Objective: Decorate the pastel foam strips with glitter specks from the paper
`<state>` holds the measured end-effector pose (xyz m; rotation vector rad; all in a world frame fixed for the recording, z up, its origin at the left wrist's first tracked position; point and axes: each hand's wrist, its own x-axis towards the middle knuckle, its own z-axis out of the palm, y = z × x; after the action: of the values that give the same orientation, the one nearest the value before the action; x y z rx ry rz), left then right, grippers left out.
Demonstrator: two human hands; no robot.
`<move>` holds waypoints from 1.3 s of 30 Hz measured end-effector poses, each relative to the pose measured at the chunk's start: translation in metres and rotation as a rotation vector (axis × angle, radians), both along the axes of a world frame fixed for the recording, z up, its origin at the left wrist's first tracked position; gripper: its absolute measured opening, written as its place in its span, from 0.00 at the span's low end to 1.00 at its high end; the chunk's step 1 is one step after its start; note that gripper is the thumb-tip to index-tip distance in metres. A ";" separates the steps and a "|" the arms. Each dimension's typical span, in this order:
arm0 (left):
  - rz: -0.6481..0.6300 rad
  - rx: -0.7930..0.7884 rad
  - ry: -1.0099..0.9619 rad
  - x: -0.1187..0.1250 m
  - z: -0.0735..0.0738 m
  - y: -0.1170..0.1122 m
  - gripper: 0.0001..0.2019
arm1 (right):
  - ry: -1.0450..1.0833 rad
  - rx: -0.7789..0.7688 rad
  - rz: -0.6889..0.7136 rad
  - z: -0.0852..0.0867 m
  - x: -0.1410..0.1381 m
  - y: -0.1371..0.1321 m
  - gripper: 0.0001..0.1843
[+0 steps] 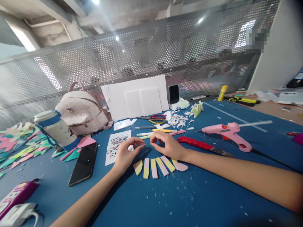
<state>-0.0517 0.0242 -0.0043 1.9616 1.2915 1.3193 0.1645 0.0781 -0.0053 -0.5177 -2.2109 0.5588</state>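
The work row (154, 168) lies flat on the table (156, 201), in front of the wearer: six pink-and-yellow pieces fanned in a shallow arc with narrow gaps. Four are two-tone strips; the two end pieces have rounded outlines.

Left hand (126, 153): I read it just beyond the left end of the row, fingers curled, thumb and forefinger tips near each other. Right hand (168, 145): I read it just beyond the right half of the row, fingers curved toward the thumb, facing the left hand across a small gap. For each grip, I cannot tell whether the tips are pressed together or spread slightly; I see nothing clearly pinched.

Left of the left hand lie a printed sheet (110, 159) and, farther out, a black smartphone (83, 165). Right of the right hand lie a red-handled cutter (196, 143) and a pink hot glue gun (224, 132), its red indicator lit.

Beyond the hands I note pens (163, 130), scissors (155, 120) and white scraps (177, 120). White boards (111, 104) stand behind them. A pale pink backpack (81, 110) and a tumbler (56, 129) stand at far left, beside coloured offcuts (21, 145). A purple power strip (19, 194) occupies the near left corner. A perforated metal screen (142, 56) closes off the background.
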 end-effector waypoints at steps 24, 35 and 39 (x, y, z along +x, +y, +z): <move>0.006 0.026 -0.010 0.001 0.000 0.000 0.03 | 0.006 -0.005 0.007 0.000 0.000 0.000 0.05; 0.015 0.051 0.015 0.001 0.001 0.000 0.04 | 0.001 -0.006 -0.001 0.000 0.001 0.000 0.04; 0.016 0.074 0.051 0.001 0.002 -0.002 0.05 | -0.006 -0.002 -0.006 0.000 0.001 0.000 0.04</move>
<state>-0.0505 0.0225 -0.0028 2.0521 1.3021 1.3509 0.1650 0.0781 -0.0054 -0.5274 -2.2137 0.5566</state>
